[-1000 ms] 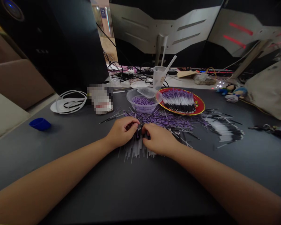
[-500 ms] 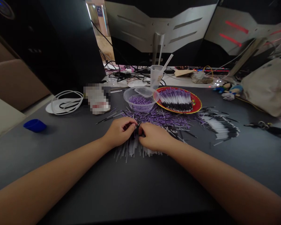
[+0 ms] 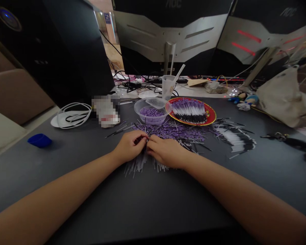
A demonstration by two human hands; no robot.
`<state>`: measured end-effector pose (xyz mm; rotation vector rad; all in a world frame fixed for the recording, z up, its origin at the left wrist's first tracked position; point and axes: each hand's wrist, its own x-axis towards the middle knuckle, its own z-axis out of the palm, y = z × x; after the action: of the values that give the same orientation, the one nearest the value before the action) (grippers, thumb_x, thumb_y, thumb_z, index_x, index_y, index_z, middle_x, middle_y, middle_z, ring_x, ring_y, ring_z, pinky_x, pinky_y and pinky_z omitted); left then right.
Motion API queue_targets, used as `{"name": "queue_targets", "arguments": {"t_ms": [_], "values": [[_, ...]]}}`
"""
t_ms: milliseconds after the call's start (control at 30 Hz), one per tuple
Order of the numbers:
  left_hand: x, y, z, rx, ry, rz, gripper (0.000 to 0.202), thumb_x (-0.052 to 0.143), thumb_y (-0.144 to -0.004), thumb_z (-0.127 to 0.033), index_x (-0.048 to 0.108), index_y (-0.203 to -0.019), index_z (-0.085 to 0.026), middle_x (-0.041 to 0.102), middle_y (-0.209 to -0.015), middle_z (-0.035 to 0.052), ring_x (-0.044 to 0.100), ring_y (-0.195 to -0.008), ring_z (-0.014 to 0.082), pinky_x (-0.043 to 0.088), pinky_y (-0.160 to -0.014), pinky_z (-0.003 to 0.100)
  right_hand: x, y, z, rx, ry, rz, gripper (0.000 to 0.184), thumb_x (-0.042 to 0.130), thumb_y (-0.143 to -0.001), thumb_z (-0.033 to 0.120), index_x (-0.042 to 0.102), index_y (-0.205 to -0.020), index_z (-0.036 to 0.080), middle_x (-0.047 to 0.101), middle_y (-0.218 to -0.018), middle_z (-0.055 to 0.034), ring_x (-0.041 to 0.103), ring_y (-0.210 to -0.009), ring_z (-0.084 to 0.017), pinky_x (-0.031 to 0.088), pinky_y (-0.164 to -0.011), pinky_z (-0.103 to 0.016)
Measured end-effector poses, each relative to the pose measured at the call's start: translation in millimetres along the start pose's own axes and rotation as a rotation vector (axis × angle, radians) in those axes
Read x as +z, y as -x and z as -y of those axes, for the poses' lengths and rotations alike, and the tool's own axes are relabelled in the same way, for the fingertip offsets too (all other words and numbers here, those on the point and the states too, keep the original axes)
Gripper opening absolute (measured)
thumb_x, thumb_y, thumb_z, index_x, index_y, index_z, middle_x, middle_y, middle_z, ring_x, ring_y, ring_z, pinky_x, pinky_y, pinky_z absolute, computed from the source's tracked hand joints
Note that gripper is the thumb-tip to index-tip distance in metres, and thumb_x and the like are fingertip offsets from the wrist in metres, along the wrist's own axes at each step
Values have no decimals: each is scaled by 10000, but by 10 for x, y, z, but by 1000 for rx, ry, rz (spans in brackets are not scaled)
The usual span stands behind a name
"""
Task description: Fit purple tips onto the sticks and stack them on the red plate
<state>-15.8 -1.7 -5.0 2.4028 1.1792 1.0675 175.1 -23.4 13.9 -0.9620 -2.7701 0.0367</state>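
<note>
Left hand (image 3: 129, 148) closed, fingers curled inward over a small dark bunch of sticks (image 3: 144, 145). Right hand (image 3: 165, 153) also closed, fingertips (image 3: 151, 143) meeting the left hand's at the bunch. Grip looks like a two-handed pinch, but fingers hide most of the bunch, so stick count not readable. Bunch just above the desk (image 3: 153, 207), directly over loose pale-ended sticks (image 3: 135, 165) fanned out toward the forearms. Both hands touching or just above that spread.

Directly ahead of the hands, purple pile (image 3: 168, 132), loose and crisscrossed, running up to the bowl (image 3: 150, 117). Bowl clear plastic, holding purple sticks, with a clear lid (image 3: 156, 103) tilted on its rim. Just right of the bowl, red plate (image 3: 211, 115) with gold edge, holding a neat bundle (image 3: 190, 112) of sticks, purple ends at far side, black at near side. Further right on the desk, flat row (image 3: 234, 141) of black-and-white sticks, a few strays around it.

Left of the pile, pixelated packet (image 3: 105, 110), then white cable (image 3: 73, 115) coiled on a white mask-like item. Blue cup (image 3: 39, 140) near the desk's left edge. Far edge: plastic cup (image 3: 167, 86) with straw, monitors (image 3: 168, 41). Right side: plush toys (image 3: 242, 102), cloth bag (image 3: 283, 98).
</note>
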Motion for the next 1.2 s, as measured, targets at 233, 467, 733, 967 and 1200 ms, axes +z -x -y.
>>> {"name": "queue_targets", "arguments": {"t_ms": [233, 467, 733, 967, 1200], "values": [[-8, -4, -8, 69, -6, 57, 162, 488, -820, -173, 639, -876, -155, 655, -787, 23, 588, -694, 127, 462, -640, 233, -139, 66, -112, 128, -364, -198, 152, 474, -915, 227, 586, -1003, 175, 659, -910, -44, 588, -780, -154, 426, -681, -278], [-5, 41, -77, 119, -63, 137, 362, 421, -857, -139, 516, -1205, -166, 615, -832, 30, 560, -667, 123, 471, -665, 253, -33, 225, -324, 443, -924, -221, 190, 541, -839, 215, 643, -995, 177, 696, -902, -58, 670, -799, -162, 515, -778, -352], [-5, 55, -114, 160, -155, 235, 475, 444, -845, -163, 398, -1317, -190, 584, -766, -8, 519, -559, 98, 431, -562, 220, -227, 243, -383, 600, -1362, -524, 168, 658, -771, 302, 567, -873, 205, 717, -866, -48, 688, -804, -168, 555, -754, -347], [-1, 95, -128, 291, -263, 206, 456, 429, -863, -155, 395, -1317, -178, 630, -841, 29, 601, -686, 129, 472, -641, 238, -273, 259, -370, 540, -1543, -555, 193, 702, -742, 324, 596, -853, 208, 695, -921, -18, 677, -819, -145, 558, -743, -315], [17, 90, -100, 343, -295, 200, 445, 422, -867, -149, 403, -1310, -179, 639, -837, 35, 607, -683, 136, 488, -645, 260, -244, 265, -375, 569, -1613, -506, 182, 679, -777, 322, 596, -906, 223, 708, -913, -20, 683, -840, -151, 556, -788, -323]]}}
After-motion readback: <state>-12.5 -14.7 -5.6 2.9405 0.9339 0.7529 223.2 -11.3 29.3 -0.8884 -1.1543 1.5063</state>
